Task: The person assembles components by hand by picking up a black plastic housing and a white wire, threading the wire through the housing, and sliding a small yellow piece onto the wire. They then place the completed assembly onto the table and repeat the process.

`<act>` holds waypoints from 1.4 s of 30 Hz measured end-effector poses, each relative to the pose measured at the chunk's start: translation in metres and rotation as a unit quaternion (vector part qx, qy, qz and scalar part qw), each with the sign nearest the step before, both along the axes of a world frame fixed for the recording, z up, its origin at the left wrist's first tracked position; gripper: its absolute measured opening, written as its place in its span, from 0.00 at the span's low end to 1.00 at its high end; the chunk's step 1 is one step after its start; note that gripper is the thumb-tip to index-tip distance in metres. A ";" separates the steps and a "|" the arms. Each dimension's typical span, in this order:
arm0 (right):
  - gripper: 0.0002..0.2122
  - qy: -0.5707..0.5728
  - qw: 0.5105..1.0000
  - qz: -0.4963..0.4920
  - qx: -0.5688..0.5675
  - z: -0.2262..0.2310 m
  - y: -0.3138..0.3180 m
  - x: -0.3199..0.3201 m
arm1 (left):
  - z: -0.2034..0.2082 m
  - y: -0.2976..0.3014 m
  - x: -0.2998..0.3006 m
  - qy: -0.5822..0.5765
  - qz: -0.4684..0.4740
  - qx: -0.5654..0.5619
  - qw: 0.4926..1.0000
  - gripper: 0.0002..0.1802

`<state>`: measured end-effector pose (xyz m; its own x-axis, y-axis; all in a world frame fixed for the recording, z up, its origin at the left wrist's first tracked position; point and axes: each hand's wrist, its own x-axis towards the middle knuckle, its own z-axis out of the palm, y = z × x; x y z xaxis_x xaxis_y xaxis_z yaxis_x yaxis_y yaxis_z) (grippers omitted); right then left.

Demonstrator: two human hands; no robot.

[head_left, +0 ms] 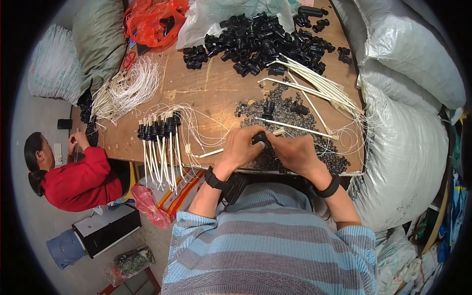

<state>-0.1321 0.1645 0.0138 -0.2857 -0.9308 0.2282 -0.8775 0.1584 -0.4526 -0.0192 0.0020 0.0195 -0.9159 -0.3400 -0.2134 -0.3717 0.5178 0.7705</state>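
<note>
Both hands meet at the table's near edge. My left hand point(241, 148) is closed round a small black plastic socket point(258, 138), partly hidden by the fingers. My right hand point(296, 153) has its fingers pinched against the same socket; whether they hold a smaller part is hidden. A white tube point(211, 153) with thin wire lies left of my left hand. Just beyond the hands are small black parts point(295, 129) spread in a loose layer, two loose black sockets point(298, 108) and a white tube point(297, 127) lying across them.
A big heap of black sockets point(265, 42) covers the far table. White tubes point(319, 83) lie right, bundled wires point(135, 83) left. Socketed tubes point(160, 130) overhang the near-left edge. White sacks point(398, 162) crowd the right side. A person in red point(81, 177) works at left.
</note>
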 end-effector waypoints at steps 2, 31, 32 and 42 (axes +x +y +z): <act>0.16 -0.066 0.995 -0.011 -0.068 0.001 -0.008 -0.002 | 0.003 0.000 0.001 -0.027 0.033 0.011 0.999 0.16; 0.12 -0.105 0.988 -0.052 -0.104 -0.005 -0.018 -0.003 | -0.027 -0.104 0.106 0.057 0.355 -0.523 0.773 0.25; 0.12 -0.108 0.986 -0.097 -0.079 -0.013 -0.011 -0.012 | -0.023 -0.094 0.094 0.120 0.314 -0.479 0.811 0.26; 0.08 0.040 0.936 -0.312 0.158 -0.011 0.038 -0.082 | -0.025 -0.021 -0.061 0.104 -0.003 -0.214 0.971 0.18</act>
